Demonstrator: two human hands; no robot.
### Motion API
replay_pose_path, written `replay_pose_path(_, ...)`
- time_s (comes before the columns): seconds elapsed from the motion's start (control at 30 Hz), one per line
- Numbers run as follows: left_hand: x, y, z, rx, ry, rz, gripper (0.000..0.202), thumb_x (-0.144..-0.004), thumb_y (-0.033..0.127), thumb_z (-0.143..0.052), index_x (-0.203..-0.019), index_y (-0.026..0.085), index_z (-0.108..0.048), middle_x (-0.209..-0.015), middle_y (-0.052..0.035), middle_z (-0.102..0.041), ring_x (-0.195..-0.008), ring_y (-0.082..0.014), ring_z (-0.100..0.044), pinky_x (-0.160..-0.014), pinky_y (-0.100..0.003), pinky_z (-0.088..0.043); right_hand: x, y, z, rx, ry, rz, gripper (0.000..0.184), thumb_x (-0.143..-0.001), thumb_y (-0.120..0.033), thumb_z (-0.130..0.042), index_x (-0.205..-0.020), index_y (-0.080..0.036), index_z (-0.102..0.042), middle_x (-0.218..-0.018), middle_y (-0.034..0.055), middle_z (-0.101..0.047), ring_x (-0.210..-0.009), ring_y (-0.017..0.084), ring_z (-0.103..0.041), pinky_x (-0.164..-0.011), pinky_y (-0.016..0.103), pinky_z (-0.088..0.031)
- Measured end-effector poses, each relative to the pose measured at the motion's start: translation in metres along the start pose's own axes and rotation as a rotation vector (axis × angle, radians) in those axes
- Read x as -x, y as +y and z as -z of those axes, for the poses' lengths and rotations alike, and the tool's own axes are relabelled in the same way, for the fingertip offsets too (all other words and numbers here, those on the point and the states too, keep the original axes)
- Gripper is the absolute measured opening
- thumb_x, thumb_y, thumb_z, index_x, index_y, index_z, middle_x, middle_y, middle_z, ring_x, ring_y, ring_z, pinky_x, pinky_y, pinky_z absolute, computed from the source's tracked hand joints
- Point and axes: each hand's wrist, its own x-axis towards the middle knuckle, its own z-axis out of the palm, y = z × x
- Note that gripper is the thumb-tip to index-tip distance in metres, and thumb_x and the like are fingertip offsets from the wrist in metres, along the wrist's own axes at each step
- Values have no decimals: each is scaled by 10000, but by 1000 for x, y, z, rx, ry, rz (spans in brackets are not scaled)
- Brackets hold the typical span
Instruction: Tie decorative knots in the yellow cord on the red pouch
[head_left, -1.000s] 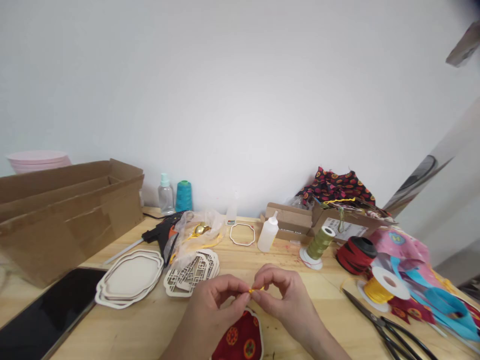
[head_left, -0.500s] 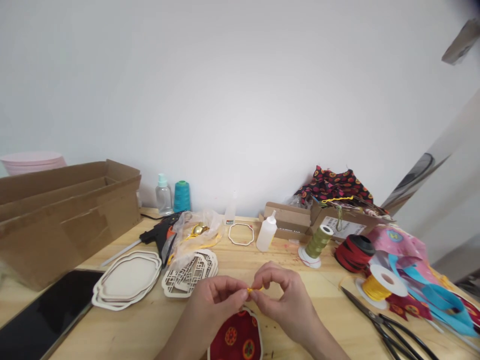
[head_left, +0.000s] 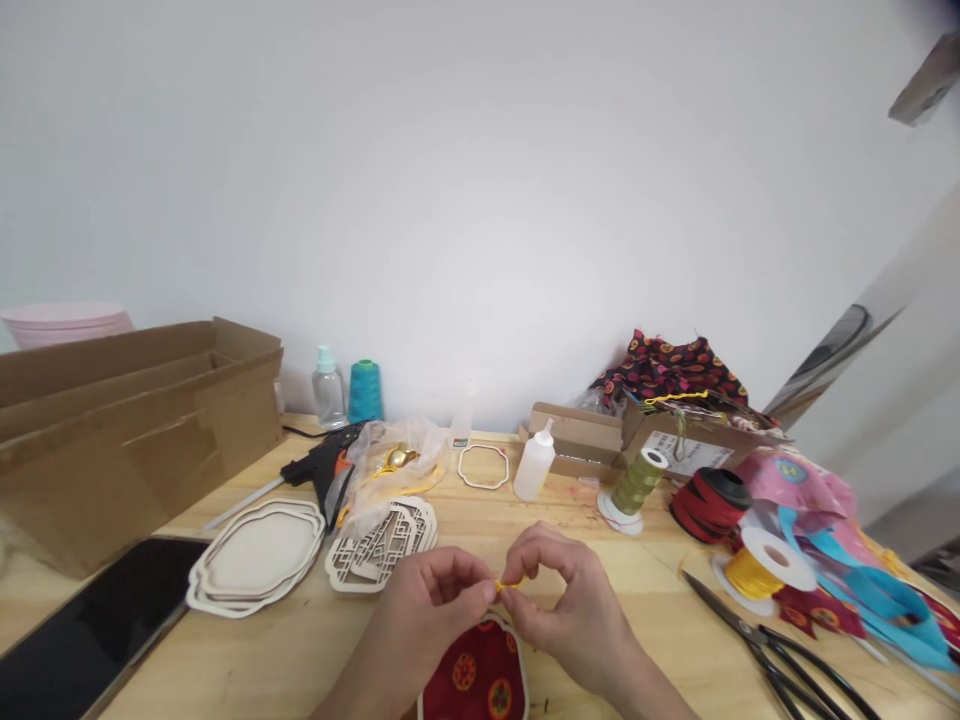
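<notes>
My left hand (head_left: 431,612) pinches a short piece of yellow cord (head_left: 510,584) between thumb and forefinger. From the other side, my right hand (head_left: 559,600) is closed on the same cord, the fingertips of both hands almost meeting. Just below them is a scallop-edged frame (head_left: 525,680) with a pale rim, filled with dark red patterned fabric (head_left: 476,675). My left wrist covers part of its left side, and its lower end runs out of view. Whether the cord is tied to the frame is hidden by my fingers.
Black scissors (head_left: 757,640) and a yellow cord spool (head_left: 754,577) lie to the right. Leftward are lattice wooden pieces (head_left: 345,575), plain wooden plates (head_left: 262,555), a glue gun (head_left: 319,470) and a phone (head_left: 90,630). A white squeeze bottle (head_left: 534,465) stands behind my hands.
Both hands keep their pinch on the yellow cord, with only slight finger movement. The whole view has shifted very slightly.
</notes>
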Motion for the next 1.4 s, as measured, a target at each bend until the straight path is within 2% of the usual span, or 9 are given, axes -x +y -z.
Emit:
replay_pose_path(0.13, 0, -2, -2, 1, 18, -15, 151, -590, 258, -658, -595, 120, -597, -517, 35, -553, -503, -72, -450, -499, -186, -348, 1, 1, 0, -7, -5, 41, 99, -571, -71, -572, -575, -166, -544, -584, -15, -508, -575, 120, -477, -566, 228, -384)
replay_pose_path(0.23, 1, -1, -4, 86, -3, 57, 186, -585, 295, -667, -591, 128, -584, -519, 25, -576, -499, -82, -475, -500, -199, -360, 0, 0, 1, -7, 1, 50, 97, -572, -74, -571, -577, -166, -543, -588, -14, -510, -578, 121, -472, -568, 230, -378)
replay_pose_path(0.57, 0, -5, -2, 277, -102, 137, 191, -579, 270, -713, -675, 128, -629, -593, -6, -647, -526, -95, -554, -530, -206, -390, 0, -2, 1, -51, 22, -89, 36, -585, -136, -518, -569, -165, -505, -562, -2, -482, -562, 137, -448, -543, 251, -375)
replay_pose_path(0.87, 0, 5, -5, 132, -6, 125, 230, -523, 316, -731, -612, 126, -637, -552, 7, -627, -507, -79, -518, -514, -195, -374, 2, -1, 0, 104, 8, -33, 97, -562, -84, -544, -587, -172, -511, -585, -12, -512, -580, 133, -455, -551, 243, -368)
replay_pose_path(1.1, 2, 7, -6, 87, 18, 120, 237, -534, 332, -714, -616, 127, -628, -550, 7, -618, -515, -87, -508, -512, -201, -362, 2, 1, 2, 12, -21, -100, 61, -612, -119, -558, -594, -170, -529, -590, -10, -524, -576, 126, -459, -554, 239, -387)
replay_pose_path(1.17, 2, 7, -4, 70, -8, 104, 232, -546, 330, -706, -610, 122, -626, -545, 10, -610, -512, -82, -498, -506, -195, -355, 2, 1, 3, 8, -33, -74, 63, -616, -110, -565, -614, -170, -544, -609, -7, -537, -588, 126, -469, -560, 237, -393)
replay_pose_path(1.4, 2, 4, 1, 41, -28, 46, 188, -581, 290, -692, -620, 117, -630, -548, 19, -608, -506, -69, -487, -509, -179, -358, 2, -2, 5, 114, -17, 180, 123, -620, -68, -569, -663, -181, -590, -662, 11, -583, -648, 141, -516, -605, 254, -406)
